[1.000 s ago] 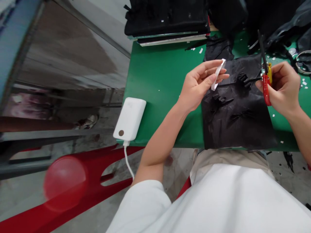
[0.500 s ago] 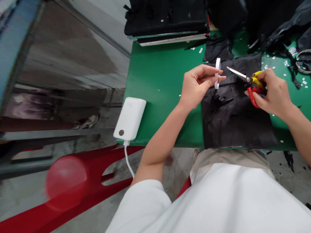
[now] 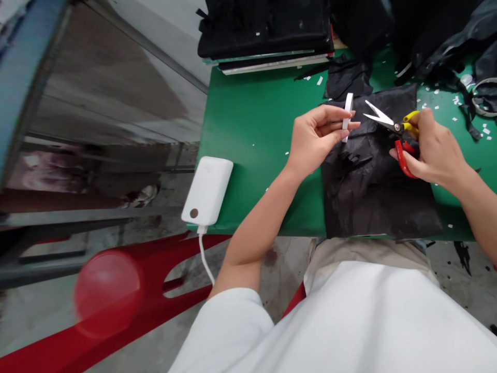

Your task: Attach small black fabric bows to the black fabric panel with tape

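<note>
Between the fingertips of my left hand (image 3: pixel 316 134) is a narrow white strip (image 3: pixel 349 103), held upright; I cannot make out what it is made of. My right hand (image 3: pixel 437 145) is closed round the red and yellow handles of a pair of scissors (image 3: pixel 382 118). The blades are parted and point left, a short gap away from the strip. Under both hands a sheet of black fabric (image 3: pixel 380 197) lies on the green table, with small black scraps (image 3: pixel 355 158) on top of it.
A white power bank (image 3: pixel 209 189) with a cable rests at the left edge of the green table (image 3: pixel 240 114). Folded black fabric (image 3: pixel 264 31) lies on books at the back. White snippets, a roll of tape (image 3: pixel 483 98) and black cloth are at the right. A red stool (image 3: pixel 155 254) stands at the left.
The scissor blades have parted; they were together before. The white strip has turned slightly in my left fingers. Both hands are in nearly the same place.
</note>
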Tool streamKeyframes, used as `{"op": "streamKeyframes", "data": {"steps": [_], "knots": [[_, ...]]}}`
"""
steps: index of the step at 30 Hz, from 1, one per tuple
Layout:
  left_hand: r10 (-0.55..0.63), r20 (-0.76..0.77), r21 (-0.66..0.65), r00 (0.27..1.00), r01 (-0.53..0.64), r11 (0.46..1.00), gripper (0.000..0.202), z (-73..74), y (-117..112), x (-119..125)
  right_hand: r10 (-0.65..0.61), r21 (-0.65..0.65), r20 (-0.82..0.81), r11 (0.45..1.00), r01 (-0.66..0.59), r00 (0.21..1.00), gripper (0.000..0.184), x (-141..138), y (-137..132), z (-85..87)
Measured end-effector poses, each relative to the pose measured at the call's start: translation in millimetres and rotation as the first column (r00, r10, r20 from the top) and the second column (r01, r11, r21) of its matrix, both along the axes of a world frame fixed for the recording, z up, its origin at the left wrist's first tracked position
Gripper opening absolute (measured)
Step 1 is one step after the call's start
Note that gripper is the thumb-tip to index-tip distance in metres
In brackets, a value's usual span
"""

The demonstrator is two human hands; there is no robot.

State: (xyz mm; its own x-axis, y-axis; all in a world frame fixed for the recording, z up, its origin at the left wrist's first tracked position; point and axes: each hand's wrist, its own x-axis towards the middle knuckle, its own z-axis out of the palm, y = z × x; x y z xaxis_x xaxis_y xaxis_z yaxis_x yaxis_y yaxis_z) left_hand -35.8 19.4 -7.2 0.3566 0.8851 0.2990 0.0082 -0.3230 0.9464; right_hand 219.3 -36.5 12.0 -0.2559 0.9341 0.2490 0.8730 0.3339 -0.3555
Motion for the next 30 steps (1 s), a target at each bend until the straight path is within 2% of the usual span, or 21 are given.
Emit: {"op": "streamKeyframes", "data": {"steps": [5,14,25,30], "knots": [[0.003,0.028,-0.03,1.0,-0.002,1.0,0.015,4.2,-3,3,0.028,0.047,0.085,0.998,-0.032,0.996,0.043,-5,-1,-3.6],[-0.024,0.012,-0.039,1.0,0.024,0.999,0.017,10.1,-7,4,0.007,0.017,0.171,1.0,-0.01,0.985,0.037,-10,-6,0.0],[-0.037,-0.011,-0.045,0.999,0.036,0.998,0.017,10.1,-8,5,-0.009,0.204,0.217,0.978,-0.036,0.976,0.024,-4,-2,-8.5],[-0.05,0.006,-0.049,0.999,0.051,0.998,0.018,10.1,-8,4,-0.043,0.262,0.237,0.965,-0.021,0.971,0.031,-3,-1,-7.4]]}}
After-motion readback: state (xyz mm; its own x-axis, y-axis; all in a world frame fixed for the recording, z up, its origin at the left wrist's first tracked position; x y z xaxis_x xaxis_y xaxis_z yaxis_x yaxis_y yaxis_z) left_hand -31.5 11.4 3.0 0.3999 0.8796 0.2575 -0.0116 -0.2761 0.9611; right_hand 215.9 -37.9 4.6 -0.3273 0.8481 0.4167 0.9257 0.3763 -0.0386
